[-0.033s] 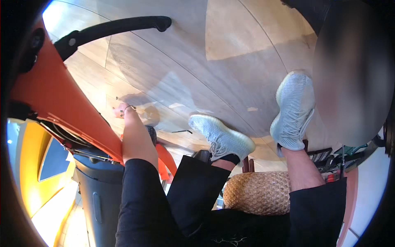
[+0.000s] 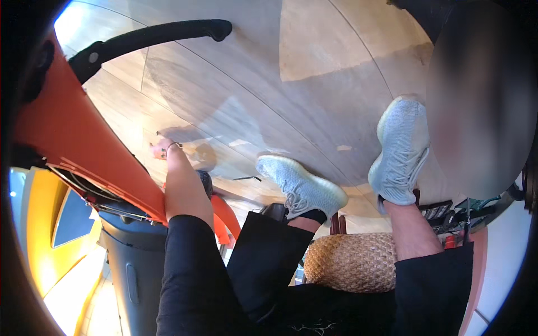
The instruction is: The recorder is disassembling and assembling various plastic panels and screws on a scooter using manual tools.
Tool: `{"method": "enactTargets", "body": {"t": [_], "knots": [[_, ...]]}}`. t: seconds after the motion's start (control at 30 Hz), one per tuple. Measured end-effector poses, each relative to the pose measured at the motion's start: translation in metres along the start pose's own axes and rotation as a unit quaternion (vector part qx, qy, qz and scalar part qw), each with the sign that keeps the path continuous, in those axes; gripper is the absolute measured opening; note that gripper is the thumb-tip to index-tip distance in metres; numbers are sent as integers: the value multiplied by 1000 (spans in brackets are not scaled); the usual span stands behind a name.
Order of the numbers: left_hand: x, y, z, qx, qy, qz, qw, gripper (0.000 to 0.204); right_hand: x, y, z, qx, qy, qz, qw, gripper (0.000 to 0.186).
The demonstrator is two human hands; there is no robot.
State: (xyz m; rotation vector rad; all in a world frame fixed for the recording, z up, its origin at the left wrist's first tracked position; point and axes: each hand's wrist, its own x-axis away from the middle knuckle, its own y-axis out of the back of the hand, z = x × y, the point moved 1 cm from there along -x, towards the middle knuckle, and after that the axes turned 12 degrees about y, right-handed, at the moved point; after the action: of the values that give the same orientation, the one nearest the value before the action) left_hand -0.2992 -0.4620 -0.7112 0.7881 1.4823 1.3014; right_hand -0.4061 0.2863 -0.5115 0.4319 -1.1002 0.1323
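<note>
My left hand reaches low beside a long orange beam, a cord bracelet at its wrist. Its fingers are small in the picture and mostly turned from view, so their grip does not show. Just past the hand is a tiny dark piece, too small to name. My left forearm passes close along the beam. Jointed to the beam's far end is a curved black bar. A bent, thin black rod, like a hex key, lies to the right of the arm. My right hand is out of the picture.
My light grey shoes rest on the wood-look floor. A woven wicker piece is between my legs. At left stand a dark grey bin-like body and a yellow panel. A blurred patch covers the right side.
My left hand and forearm have shifted slightly left. The orange beam and its black bar have also moved slightly up and left. My feet have stayed in place.
</note>
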Motion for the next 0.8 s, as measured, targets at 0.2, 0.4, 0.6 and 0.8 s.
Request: {"method": "enactTargets", "body": {"t": [0.2,0.4,0.6,0.8], "knots": [[8,-12,-17,-7,-185,-93,978,24,-4,-20,-7,-14,-32,24,999,30],[6,-35,27,-118,-61,-31,991,15,-7,-43,-11,-46,-56,51,996,29],[-63,-23,87,55,-7,47,997,15,-9,-66,4,-130,-56,109,984,29],[170,73,129,254,54,405,877,17,-29,7,57,-64,-1,1,998,29]]}}
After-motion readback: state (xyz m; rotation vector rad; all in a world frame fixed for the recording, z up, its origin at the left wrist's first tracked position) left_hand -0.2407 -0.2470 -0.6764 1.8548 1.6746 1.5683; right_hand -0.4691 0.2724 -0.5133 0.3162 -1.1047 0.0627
